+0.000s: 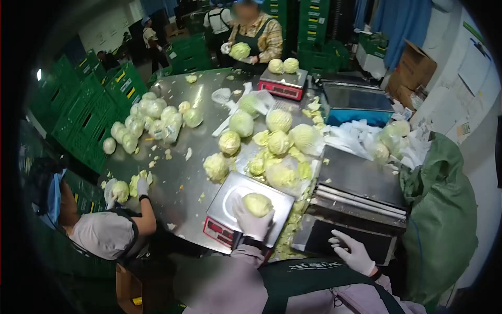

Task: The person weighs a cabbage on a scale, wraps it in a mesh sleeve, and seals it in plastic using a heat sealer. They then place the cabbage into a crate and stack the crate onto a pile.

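My left hand (pixel 253 221), in a white glove, is closed around the near side of a pale green cabbage (pixel 258 203) over the steel pan of a digital scale (pixel 222 194). The scale has a red front with a display. Gloved too, my right hand (pixel 354 253) hovers beside a dark flat machine (pixel 334 233), its fingers apart and nothing in them. Just beyond the scale lie loose cabbages (pixel 216 166), trimmed leaves and a bagged cabbage (pixel 283 174).
A second red scale (pixel 282 83) carries two cabbages. Wrapped cabbages (pixel 170 124) stand grouped on the steel table (pixel 172 183). Co-workers handle cabbages at the left and far side. Green crates (pixel 83 118) are stacked left; a green sack (pixel 442 220) stands right, beside white netting (pixel 350 135).
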{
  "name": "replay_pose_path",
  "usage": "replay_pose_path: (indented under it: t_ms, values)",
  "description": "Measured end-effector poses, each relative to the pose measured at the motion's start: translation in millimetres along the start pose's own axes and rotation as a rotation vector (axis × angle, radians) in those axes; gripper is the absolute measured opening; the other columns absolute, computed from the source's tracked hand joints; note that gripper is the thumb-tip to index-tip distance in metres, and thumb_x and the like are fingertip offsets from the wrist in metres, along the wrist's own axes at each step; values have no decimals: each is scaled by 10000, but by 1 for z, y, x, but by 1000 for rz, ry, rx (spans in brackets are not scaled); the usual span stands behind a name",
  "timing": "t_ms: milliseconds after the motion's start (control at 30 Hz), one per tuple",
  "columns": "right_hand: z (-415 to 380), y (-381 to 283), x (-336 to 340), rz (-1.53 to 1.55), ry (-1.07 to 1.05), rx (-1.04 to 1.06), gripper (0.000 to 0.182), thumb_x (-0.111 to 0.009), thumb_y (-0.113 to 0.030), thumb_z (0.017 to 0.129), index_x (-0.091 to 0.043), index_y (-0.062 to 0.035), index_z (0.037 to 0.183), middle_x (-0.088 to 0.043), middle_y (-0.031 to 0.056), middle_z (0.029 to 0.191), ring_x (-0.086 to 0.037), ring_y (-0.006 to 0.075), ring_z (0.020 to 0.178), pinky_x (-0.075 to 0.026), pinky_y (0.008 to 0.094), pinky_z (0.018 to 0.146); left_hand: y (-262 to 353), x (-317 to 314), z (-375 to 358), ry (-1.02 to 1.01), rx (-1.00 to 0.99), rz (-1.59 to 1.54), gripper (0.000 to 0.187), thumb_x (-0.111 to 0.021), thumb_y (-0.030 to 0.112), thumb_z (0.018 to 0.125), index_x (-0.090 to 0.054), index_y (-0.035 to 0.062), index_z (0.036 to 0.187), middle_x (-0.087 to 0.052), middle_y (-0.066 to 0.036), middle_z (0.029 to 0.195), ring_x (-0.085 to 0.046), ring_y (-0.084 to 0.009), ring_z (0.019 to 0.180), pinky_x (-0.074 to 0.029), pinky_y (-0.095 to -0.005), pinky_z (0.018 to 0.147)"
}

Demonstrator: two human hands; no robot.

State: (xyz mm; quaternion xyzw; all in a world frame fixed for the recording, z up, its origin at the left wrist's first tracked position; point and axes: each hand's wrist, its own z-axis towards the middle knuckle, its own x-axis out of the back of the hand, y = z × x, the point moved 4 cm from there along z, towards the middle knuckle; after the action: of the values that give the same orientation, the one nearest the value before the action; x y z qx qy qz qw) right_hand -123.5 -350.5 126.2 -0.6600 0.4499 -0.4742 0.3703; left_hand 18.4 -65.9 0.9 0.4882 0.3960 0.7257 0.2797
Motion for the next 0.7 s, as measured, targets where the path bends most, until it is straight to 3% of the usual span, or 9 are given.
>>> replay_pose_path:
  t_ms: [67,133,167,200,300,400,467,533,700]
  values:
    - [2,10,15,-16,15,14,489,-587,-74,893,-460,-32,1364,-651,117,1113,-616,126,969,-480,264,897,56,9,9,-250,390,-613,906,-808,90,642,-298,-1,1385,-499,-202,1229,-550,-293,1093,-478,-414,937]
    - [6,31,35,-40,22,19,456,-583,-118,902,-483,-34,1339,-658,120,1107,-630,149,950,-489,277,876,24,4,32,-198,-74,-242,851,-767,45,708,-244,18,1378,-548,-178,1141,-611,-270,972,-562,-396,779]
    - [5,41,43,-11,15,12,446,-582,-132,904,-493,-39,1332,-659,119,1105,-633,154,945,-491,282,869,-24,-15,39,-261,248,-516,777,-734,74,755,-261,16,1368,-523,-182,1184,-599,-287,1010,-557,-398,804]
    - [5,42,53,-16,29,31,430,-587,-148,906,-509,-53,1318,-662,116,1091,-637,159,941,-494,285,863,58,-2,21,-387,654,-898,665,-701,115,792,-335,14,1338,-491,-184,1245,-572,-297,1067,-538,-388,858]
    - [17,35,81,-25,48,131,414,-601,-142,907,-524,-52,1304,-666,109,1069,-629,151,891,-496,283,837,36,-55,29,-559,273,-853,663,-690,120,788,-356,24,1352,-456,-181,1302,-545,-280,1116,-486,-387,947]
    - [47,23,124,54,82,170,609,-611,-96,885,-349,-70,1434,-523,52,1181,-530,118,939,-469,282,830,181,-125,8,-774,-17,-797,759,-722,65,754,-317,16,1394,-469,-171,1294,-523,-259,1155,-447,-385,988]
    - [67,19,164,305,97,158,733,-624,-284,919,-206,-53,1475,-366,120,1392,-423,184,1227,-412,331,989,262,-178,-17,-943,-19,-869,849,-785,60,713,-297,10,1406,-479,-169,1278,-490,-270,1193,-412,-390,1019]
    - [118,72,207,345,169,449,623,-555,-319,960,-274,-4,1418,-406,105,1362,-409,181,1235,-313,332,1073,283,-249,-35,-706,-505,-463,964,-828,218,657,-272,-6,1412,-411,-238,1326,-445,-377,1220,-369,-411,1042]
    - [139,144,278,690,157,172,571,-525,-379,967,-392,34,1337,-489,112,1297,-459,168,1189,-355,296,1026,287,-332,-72,-794,-498,-236,1005,-838,224,625,-276,-1,1428,-341,-233,1347,-371,-391,1245,-340,-420,1057]
